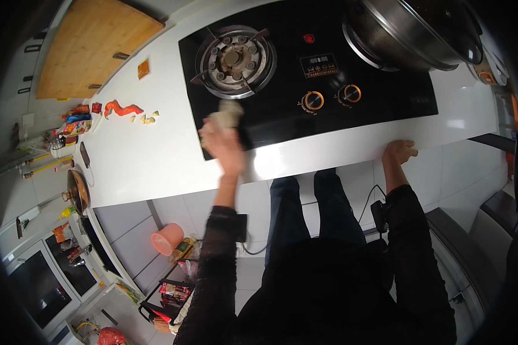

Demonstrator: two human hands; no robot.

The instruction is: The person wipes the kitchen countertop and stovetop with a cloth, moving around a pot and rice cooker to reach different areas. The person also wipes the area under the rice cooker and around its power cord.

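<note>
My left hand [222,144] is closed on a pale cloth [229,115], blurred, over the front left part of the black glass gas hob [267,116]. The cloth lies just below the left burner [233,58]. My right hand [400,151] rests at the front edge of the white countertop [164,172], holding no visible object. Two control knobs, the left one [313,101] and the right one [349,93], show orange rings near the hob's middle. A large steel pot [397,34] with a glass lid stands on the right burner.
A red chilli [121,108] and several garlic cloves [146,119] lie left of the hob, below a small orange-brown packet [143,69]. A wooden board [95,47] leans at the back left. A pan [78,189] stands far left. A pink bin [167,238] stands on the floor.
</note>
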